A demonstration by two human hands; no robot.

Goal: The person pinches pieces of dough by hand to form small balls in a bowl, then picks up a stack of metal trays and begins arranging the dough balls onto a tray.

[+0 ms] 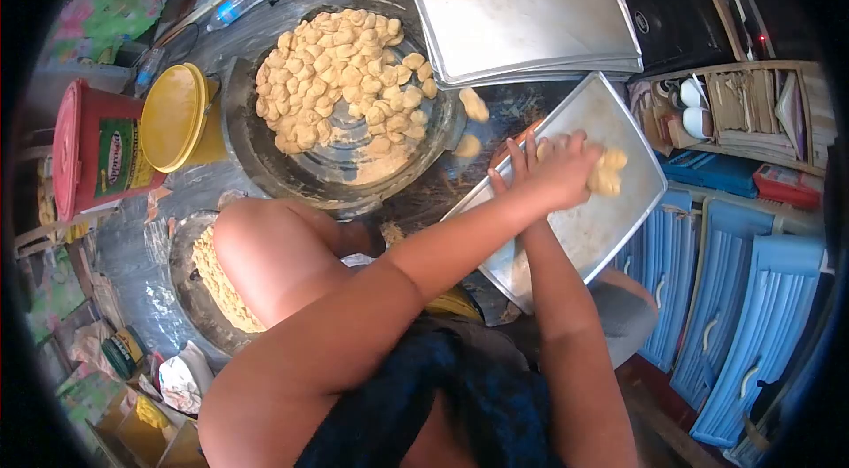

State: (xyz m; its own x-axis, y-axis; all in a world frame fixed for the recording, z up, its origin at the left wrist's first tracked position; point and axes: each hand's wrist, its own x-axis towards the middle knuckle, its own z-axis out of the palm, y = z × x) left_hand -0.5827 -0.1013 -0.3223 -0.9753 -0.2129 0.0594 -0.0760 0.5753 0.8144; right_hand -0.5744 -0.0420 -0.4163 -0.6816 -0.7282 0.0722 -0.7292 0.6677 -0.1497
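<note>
My left arm reaches across my right forearm. Over a metal baking tray [632, 194] tilted on my lap, my left hand [566, 172] has its fingers curled around a piece of dough [548, 148]. More shaped dough pieces [606, 172] show just right of that hand. My right hand [515, 165] is at the tray's left side, partly covered by the left arm, with its visible fingers spread. Left of the tray stands a wide dark basin [252, 145] with a heap of tan dough pieces [340, 70].
Stacked metal trays [522, 3] lie at the back. Two loose dough pieces [474, 105] rest near the basin. A red bucket [84, 149] and a yellow bucket [172, 118] stand left. Another basin [190, 291] is beside my knee. Blue drawers [734, 318] are at right.
</note>
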